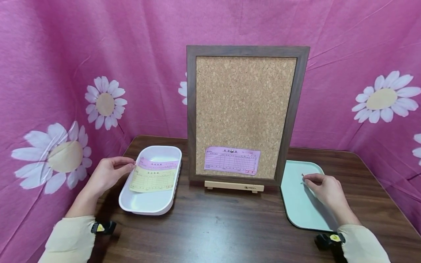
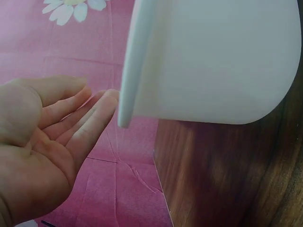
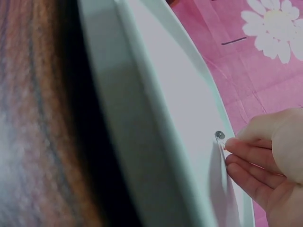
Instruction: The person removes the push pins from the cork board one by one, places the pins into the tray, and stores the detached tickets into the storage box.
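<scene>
On the left, a white tray [image 1: 148,204] holds a yellow form slip [image 1: 152,182] overlapping a purple form slip [image 1: 172,164]. My left hand [image 1: 108,173] reaches over its left rim; thumb and index finger pinch the yellow slip's upper left corner. In the left wrist view the rim of the tray [image 2: 137,61] hides the contact. To the right, my right hand [image 1: 325,188] is above a pale green tray [image 1: 296,208]. Thumb and index finger pinch a small silver-headed thumbtack [image 3: 219,135], its head just beyond the fingertips; the contact is partly hidden.
A framed corkboard [image 1: 245,106] stands upright on a small wooden easel [image 1: 234,186] between the trays. One purple slip [image 1: 230,160] is fixed low on it by a silver tack [image 1: 231,151]. Flowered pink cloth [image 1: 154,54] hangs behind the dark wooden table [image 1: 210,233].
</scene>
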`<state>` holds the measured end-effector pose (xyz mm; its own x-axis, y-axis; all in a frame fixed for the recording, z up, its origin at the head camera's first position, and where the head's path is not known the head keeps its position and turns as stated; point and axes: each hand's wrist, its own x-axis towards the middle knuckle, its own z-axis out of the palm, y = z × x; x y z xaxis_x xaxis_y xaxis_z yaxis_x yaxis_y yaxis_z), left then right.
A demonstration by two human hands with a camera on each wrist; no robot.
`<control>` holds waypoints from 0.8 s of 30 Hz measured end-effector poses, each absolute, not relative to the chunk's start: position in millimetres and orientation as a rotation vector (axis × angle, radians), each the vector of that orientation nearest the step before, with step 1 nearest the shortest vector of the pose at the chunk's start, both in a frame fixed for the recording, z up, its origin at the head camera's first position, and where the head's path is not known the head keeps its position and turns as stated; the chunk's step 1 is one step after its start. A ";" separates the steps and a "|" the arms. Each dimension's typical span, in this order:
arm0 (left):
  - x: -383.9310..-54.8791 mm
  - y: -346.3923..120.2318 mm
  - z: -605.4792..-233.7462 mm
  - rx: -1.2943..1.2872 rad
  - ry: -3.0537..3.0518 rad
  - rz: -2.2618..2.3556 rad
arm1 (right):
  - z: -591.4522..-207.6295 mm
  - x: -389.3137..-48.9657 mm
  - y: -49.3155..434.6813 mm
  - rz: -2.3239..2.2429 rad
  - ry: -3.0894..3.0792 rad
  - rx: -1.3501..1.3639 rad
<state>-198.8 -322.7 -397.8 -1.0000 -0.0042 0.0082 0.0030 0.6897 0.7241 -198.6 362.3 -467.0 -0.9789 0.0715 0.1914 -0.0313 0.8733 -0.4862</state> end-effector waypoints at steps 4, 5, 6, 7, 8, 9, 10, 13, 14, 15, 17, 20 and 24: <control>-198.8 -321.0 -395.2 -0.028 -2.832 -1.271 | -462.8 -194.8 364.0 0.767 -2.834 -0.064; -198.9 -320.5 -394.3 -0.041 -2.818 -1.287 | -461.2 -194.0 364.5 0.777 -2.827 -0.076; -198.9 -319.9 -393.4 -0.051 -2.804 -1.300 | -459.3 -193.4 364.9 0.790 -2.816 -0.084; -198.8 -319.2 -392.4 -0.061 -2.790 -1.316 | -457.4 -192.8 365.3 0.797 -2.805 -0.097; -198.8 -318.4 -391.5 -0.069 -2.779 -1.330 | -455.7 -192.2 365.3 0.803 -2.792 -0.110; -198.8 -317.8 -390.7 -0.075 -2.767 -1.345 | -453.7 -192.0 365.3 0.813 -2.780 -0.116; -199.0 -317.1 -389.9 -0.082 -2.757 -1.361 | -452.0 -191.7 365.5 0.819 -2.768 -0.119; -199.4 -314.9 -388.5 -0.096 -2.733 -1.395 | -448.0 -191.0 364.8 0.821 -2.735 -0.116; -199.6 -314.5 -388.6 -0.103 -2.725 -1.410 | -446.8 -190.9 364.5 0.822 -2.728 -0.110; -199.8 -314.1 -388.8 -0.110 -2.719 -1.424 | -445.7 -190.6 364.1 0.822 -2.721 -0.106; -199.9 -313.1 -389.2 -0.125 -2.706 -1.449 | -443.3 -189.7 363.7 0.829 -2.705 -0.095; -199.8 -312.1 -389.7 -0.150 -2.686 -1.477 | -438.6 -187.8 364.5 0.842 -2.686 -0.094; -198.7 -310.7 -389.0 -0.171 -2.668 -1.475 | -432.9 -185.1 366.3 0.871 -2.658 -0.087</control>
<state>-198.7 -310.7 -389.0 -0.9899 0.0552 0.1308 0.1402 0.5279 0.8377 -185.1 366.3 -432.9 -0.9397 0.1619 0.3011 -0.0477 0.8102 -0.5843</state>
